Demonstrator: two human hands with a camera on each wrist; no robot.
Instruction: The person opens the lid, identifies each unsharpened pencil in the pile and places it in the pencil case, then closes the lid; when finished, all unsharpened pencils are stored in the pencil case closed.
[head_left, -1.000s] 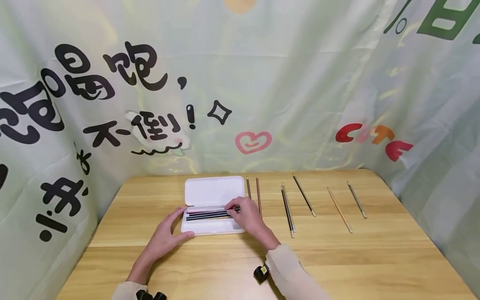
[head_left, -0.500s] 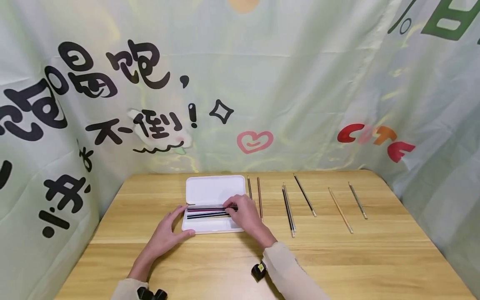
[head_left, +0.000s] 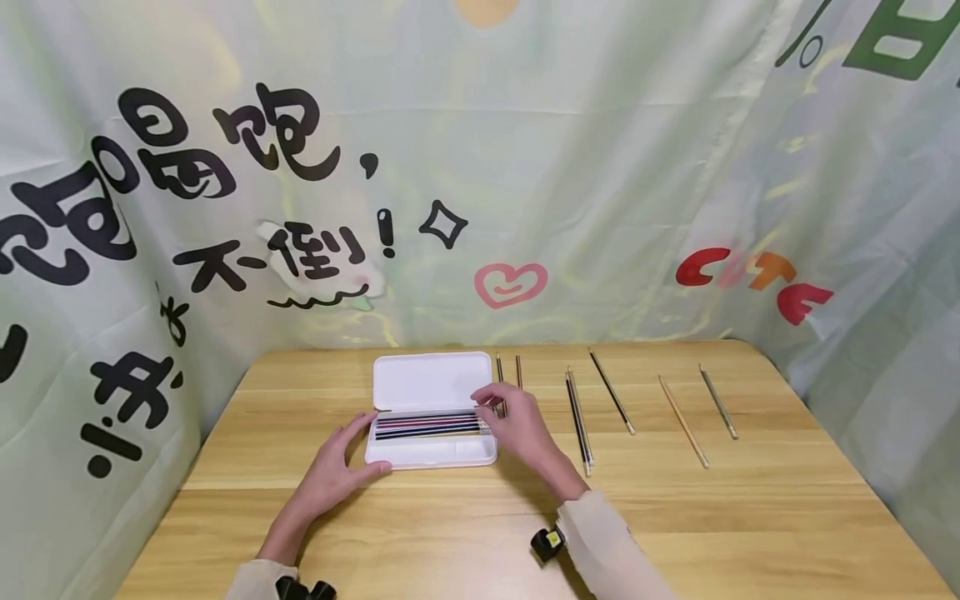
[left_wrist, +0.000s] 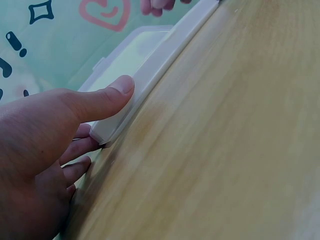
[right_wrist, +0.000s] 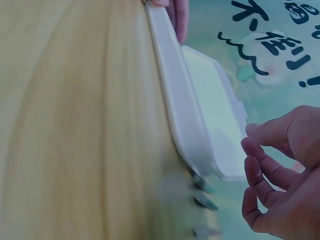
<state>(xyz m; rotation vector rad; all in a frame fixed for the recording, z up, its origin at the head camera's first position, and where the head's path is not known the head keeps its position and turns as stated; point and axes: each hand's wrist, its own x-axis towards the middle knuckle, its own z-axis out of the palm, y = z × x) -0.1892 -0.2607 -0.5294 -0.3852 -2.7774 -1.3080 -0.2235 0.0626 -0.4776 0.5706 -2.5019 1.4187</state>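
Observation:
A white pencil case [head_left: 431, 454] lies with its lid [head_left: 431, 382] folded back. Several pencils [head_left: 427, 427], mostly dark with a reddish one among them, lie side by side inside. My left hand [head_left: 339, 467] holds the left end of the case; in the left wrist view its thumb rests on the front wall and the fingers bend around the end. Over the case's right end is my right hand [head_left: 517, 423], fingers loosely curled with nothing between them. In the right wrist view, the right hand [right_wrist: 285, 170] has its thumb and index fingertips close together.
Two pencils [head_left: 519, 372] lie just right of the case, partly behind the right hand. Farther right are a close pair [head_left: 577, 422], a dark pencil [head_left: 611, 392], a natural-wood pencil [head_left: 684, 423] and a grey one [head_left: 718, 402]. A printed curtain [head_left: 600, 192] hangs behind the wooden table [head_left: 420, 533].
My right hand has let go of the pencils in the case and moved right and slightly up, uncovering their right ends. The left hand has stayed on the case.

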